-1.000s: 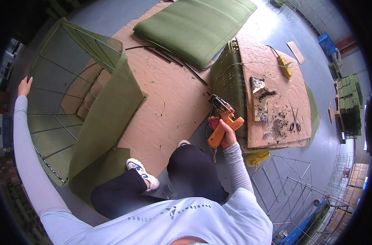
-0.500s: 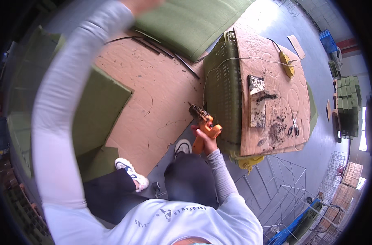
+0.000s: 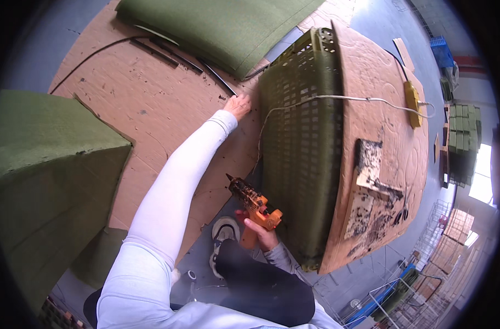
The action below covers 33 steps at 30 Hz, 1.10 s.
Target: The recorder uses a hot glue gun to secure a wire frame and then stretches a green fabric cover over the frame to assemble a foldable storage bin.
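Plainly, glue gun inside right grip — dark strip at left grip.

Just left of the olive-green perforated plastic crate, the right hand grips an orange hot-glue gun, its nozzle end crusted dark. Farther along the crate's left side, the left hand reaches to the near end of a thin black strip on floor cardboard. Well left of the crate stands a green felt box. On the crate's top lies a cardboard sheet bearing a yellow power strip; a white cord crosses the crate's side.
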Tool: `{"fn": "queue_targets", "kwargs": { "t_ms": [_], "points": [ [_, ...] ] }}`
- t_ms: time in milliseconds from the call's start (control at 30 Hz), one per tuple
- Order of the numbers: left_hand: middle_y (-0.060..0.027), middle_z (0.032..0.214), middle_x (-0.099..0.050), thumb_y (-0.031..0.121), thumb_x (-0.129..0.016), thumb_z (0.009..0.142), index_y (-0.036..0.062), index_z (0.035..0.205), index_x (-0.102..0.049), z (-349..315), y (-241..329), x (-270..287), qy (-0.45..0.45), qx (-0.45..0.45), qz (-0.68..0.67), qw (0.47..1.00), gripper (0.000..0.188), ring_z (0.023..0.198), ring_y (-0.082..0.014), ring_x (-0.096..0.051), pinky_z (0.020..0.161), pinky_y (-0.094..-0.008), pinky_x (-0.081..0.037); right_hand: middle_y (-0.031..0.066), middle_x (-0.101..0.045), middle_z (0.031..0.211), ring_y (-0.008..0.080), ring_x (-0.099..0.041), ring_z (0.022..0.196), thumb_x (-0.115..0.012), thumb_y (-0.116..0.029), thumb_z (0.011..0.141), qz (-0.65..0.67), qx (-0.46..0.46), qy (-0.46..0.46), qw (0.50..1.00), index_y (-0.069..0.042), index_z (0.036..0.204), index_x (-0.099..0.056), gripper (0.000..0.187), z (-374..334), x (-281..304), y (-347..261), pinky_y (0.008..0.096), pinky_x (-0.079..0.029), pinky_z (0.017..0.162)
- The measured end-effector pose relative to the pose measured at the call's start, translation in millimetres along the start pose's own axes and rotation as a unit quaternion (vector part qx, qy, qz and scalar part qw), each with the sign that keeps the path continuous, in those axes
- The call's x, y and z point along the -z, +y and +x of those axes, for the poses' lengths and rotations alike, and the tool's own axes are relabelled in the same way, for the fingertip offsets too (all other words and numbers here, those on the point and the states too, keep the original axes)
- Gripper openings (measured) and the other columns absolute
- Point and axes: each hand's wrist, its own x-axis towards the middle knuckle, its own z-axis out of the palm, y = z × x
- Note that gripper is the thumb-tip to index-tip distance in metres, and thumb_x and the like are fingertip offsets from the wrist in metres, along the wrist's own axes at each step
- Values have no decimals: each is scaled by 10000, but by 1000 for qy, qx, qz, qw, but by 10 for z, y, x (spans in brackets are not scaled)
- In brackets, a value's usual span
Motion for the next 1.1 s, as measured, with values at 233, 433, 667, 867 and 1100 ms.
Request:
{"fn": "queue_targets", "kwargs": {
  "t_ms": [233,433,667,867,1100],
  "points": [
    [-31,778,-544,150,-544,790,118,826,-605,52,63,615,115,-137,96,979,78,795,-178,-554,695,-336,-441,126,-597,1181,221,-544,1165,-654,-144,860,56,-18,44,997,-17,1243,-506,430,76,38,63,371,-396,1046],
    [3,632,-515,134,-580,940,50,922,-616,-263,451,3190,283,76,-469,833,93,568,-97,-505,496,-240,-391,126,-668,893,188,-642,858,-762,-322,745,-286,101,87,949,1,1076,-590,494,194,-292,-343,333,-497,759],
    [46,492,-314,387,-379,1012,33,831,-556,-1212,1513,5104,333,-45,-689,643,436,402,-49,-213,395,-238,-184,295,-632,872,435,-617,891,-694,-244,724,-445,222,57,866,59,919,-572,380,-63,-750,-650,446,-493,788],
    [-14,521,-467,359,-452,1005,-37,746,-566,-1728,2224,5504,442,-123,-601,655,487,392,-31,-285,380,-227,-214,147,-628,693,250,-640,604,-702,-242,723,-524,210,-19,825,39,875,-574,345,-559,-1125,-806,366,-523,596],
    [8,559,-515,371,-524,973,-27,705,-596,-2086,2646,5867,452,-110,-539,702,486,415,-18,-339,399,-214,-212,139,-633,700,231,-645,570,-730,-256,719,-528,235,-24,816,60,898,-606,383,-1138,-1205,-852,348,-541,541]
  ]
}}
